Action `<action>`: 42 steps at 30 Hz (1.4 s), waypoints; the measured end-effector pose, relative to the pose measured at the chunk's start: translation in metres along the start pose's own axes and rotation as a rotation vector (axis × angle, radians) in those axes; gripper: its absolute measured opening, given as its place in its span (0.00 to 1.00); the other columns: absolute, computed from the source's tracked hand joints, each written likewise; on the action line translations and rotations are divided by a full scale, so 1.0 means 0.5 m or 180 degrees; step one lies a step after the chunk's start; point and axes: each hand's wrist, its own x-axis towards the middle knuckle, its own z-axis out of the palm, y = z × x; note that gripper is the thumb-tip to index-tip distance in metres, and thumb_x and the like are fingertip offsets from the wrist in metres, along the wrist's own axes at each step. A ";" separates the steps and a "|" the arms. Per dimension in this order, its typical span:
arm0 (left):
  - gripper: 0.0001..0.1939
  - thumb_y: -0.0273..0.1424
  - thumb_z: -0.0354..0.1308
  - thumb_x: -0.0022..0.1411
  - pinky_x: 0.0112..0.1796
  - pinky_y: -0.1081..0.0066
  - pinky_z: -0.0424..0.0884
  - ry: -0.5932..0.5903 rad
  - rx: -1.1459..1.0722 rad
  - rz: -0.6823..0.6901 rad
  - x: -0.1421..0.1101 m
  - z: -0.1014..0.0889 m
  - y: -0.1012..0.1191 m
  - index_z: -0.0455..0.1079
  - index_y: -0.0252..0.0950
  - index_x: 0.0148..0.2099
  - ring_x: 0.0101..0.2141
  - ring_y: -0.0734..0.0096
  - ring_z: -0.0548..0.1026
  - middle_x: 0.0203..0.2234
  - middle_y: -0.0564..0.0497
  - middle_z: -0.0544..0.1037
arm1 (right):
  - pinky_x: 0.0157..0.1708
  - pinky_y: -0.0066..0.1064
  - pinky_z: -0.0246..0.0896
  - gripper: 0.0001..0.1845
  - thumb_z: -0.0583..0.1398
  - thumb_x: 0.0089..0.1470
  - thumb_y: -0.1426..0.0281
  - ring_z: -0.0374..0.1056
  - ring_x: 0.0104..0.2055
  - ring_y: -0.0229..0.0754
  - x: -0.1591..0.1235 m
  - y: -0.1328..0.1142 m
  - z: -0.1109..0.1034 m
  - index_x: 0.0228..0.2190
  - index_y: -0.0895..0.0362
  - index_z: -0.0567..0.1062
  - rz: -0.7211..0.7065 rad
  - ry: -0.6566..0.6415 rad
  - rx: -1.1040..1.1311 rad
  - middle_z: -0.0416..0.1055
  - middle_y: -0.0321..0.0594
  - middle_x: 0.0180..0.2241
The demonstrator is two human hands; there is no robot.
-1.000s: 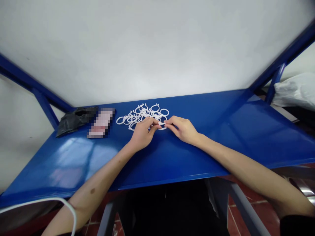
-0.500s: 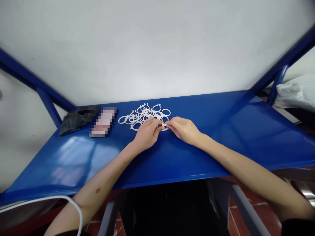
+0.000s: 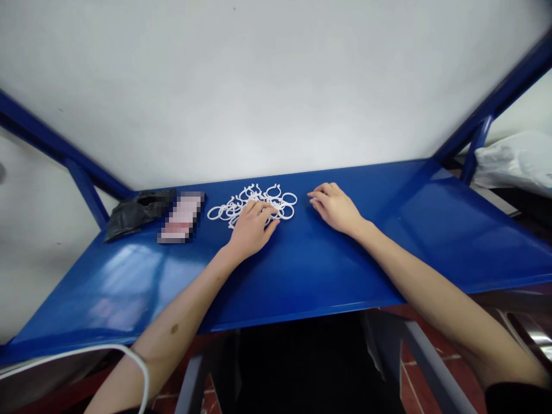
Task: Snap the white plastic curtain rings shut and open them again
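Note:
A pile of white plastic rings (image 3: pixel 214 213) lies on the blue tabletop; some rings stand open, with small knobs at their ends. My left hand (image 3: pixel 252 227) rests over the front of the pile, fingers spread and thumb apart, covering part of it. Whether its fingertips touch a ring I cannot tell. To the right of the pile is my right hand (image 3: pixel 334 207), fingers loosely bent and slightly apart, with nothing visible in them. The nearest thing to it is a closed-looking ring (image 3: pixel 289 199) at the pile's right edge.
On the left of the blue table (image 3: pixel 276 276) lie a black plastic bag (image 3: pixel 129 215) and a blurred-out flat object (image 3: pixel 181 218). A white cable (image 3: pixel 103 347) crosses my left forearm. Blue frame bars (image 3: pixel 478 146) flank the white wall. A clear plastic bag (image 3: pixel 517 164) sits at far right.
Both hands were together on a small white ring; they have parted. My left hand shifted slightly left onto the pile, my right moved right and away. The ring is out of the fingers.

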 end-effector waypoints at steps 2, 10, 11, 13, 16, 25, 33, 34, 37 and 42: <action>0.11 0.33 0.55 0.70 0.55 0.55 0.67 -0.0003 -0.0028 0.0000 0.001 0.000 0.001 0.74 0.36 0.50 0.51 0.56 0.69 0.47 0.44 0.76 | 0.48 0.45 0.67 0.17 0.56 0.67 0.64 0.66 0.46 0.51 0.001 -0.034 0.003 0.50 0.59 0.77 -0.0363 0.0027 0.0153 0.73 0.50 0.47; 0.10 0.33 0.55 0.70 0.54 0.54 0.67 0.0065 -0.0093 -0.0014 0.001 0.003 0.002 0.74 0.37 0.49 0.50 0.55 0.69 0.46 0.44 0.77 | 0.42 0.41 0.67 0.07 0.58 0.66 0.69 0.66 0.41 0.47 -0.005 -0.094 0.040 0.40 0.59 0.75 -0.0805 -0.0149 0.0332 0.72 0.48 0.43; 0.10 0.33 0.56 0.70 0.53 0.54 0.67 0.0065 -0.0103 -0.0042 0.000 0.003 0.002 0.74 0.37 0.49 0.50 0.55 0.69 0.46 0.44 0.78 | 0.42 0.40 0.66 0.07 0.57 0.66 0.70 0.66 0.41 0.47 -0.005 -0.092 0.040 0.39 0.59 0.75 -0.0815 -0.0148 0.0381 0.72 0.47 0.42; 0.10 0.33 0.56 0.70 0.52 0.54 0.66 0.0057 -0.0098 -0.0118 0.000 0.002 0.004 0.74 0.38 0.49 0.50 0.55 0.70 0.45 0.45 0.78 | 0.41 0.39 0.66 0.07 0.57 0.66 0.70 0.66 0.40 0.46 -0.005 -0.089 0.037 0.38 0.58 0.74 -0.0842 -0.0144 0.0464 0.72 0.46 0.41; 0.09 0.34 0.56 0.70 0.51 0.55 0.65 0.0049 -0.0014 -0.0190 -0.001 0.001 0.005 0.74 0.39 0.48 0.50 0.54 0.70 0.45 0.46 0.79 | 0.42 0.39 0.66 0.07 0.56 0.67 0.69 0.66 0.41 0.46 -0.004 -0.088 0.030 0.38 0.58 0.74 -0.0898 -0.0130 0.0569 0.73 0.46 0.41; 0.09 0.34 0.56 0.70 0.49 0.55 0.64 0.0021 0.0106 -0.0226 0.000 0.001 0.006 0.74 0.39 0.48 0.49 0.54 0.70 0.45 0.46 0.79 | 0.43 0.39 0.68 0.11 0.54 0.69 0.67 0.69 0.43 0.46 -0.006 -0.093 0.022 0.39 0.57 0.74 -0.0971 -0.0009 0.0765 0.74 0.44 0.39; 0.11 0.33 0.55 0.70 0.52 0.54 0.64 0.0238 0.0090 -0.0241 0.001 -0.004 0.010 0.73 0.39 0.51 0.50 0.53 0.70 0.47 0.45 0.79 | 0.42 0.38 0.69 0.11 0.54 0.69 0.66 0.70 0.41 0.46 -0.008 -0.092 0.020 0.39 0.57 0.74 -0.0963 0.0184 0.0748 0.76 0.45 0.39; 0.14 0.31 0.53 0.70 0.53 0.53 0.64 0.0263 0.0067 -0.0228 0.001 -0.005 0.010 0.72 0.38 0.55 0.52 0.53 0.70 0.50 0.44 0.78 | 0.43 0.38 0.69 0.11 0.54 0.69 0.66 0.70 0.42 0.46 -0.008 -0.093 0.019 0.39 0.57 0.75 -0.0982 0.0192 0.0754 0.76 0.45 0.39; 0.27 0.23 0.49 0.67 0.58 0.53 0.62 0.0176 0.0010 -0.0055 0.000 -0.005 0.011 0.62 0.38 0.67 0.58 0.54 0.67 0.61 0.43 0.71 | 0.43 0.39 0.69 0.11 0.54 0.69 0.67 0.70 0.43 0.46 -0.008 -0.095 0.017 0.40 0.57 0.75 -0.1072 0.0193 0.0739 0.76 0.45 0.40; 0.25 0.22 0.50 0.66 0.59 0.49 0.60 -0.0055 0.0242 0.0156 -0.004 0.005 0.013 0.69 0.42 0.62 0.59 0.51 0.65 0.61 0.46 0.72 | 0.42 0.38 0.68 0.13 0.53 0.69 0.67 0.70 0.41 0.45 -0.006 -0.096 0.018 0.39 0.57 0.76 -0.1292 0.0170 0.0445 0.76 0.45 0.39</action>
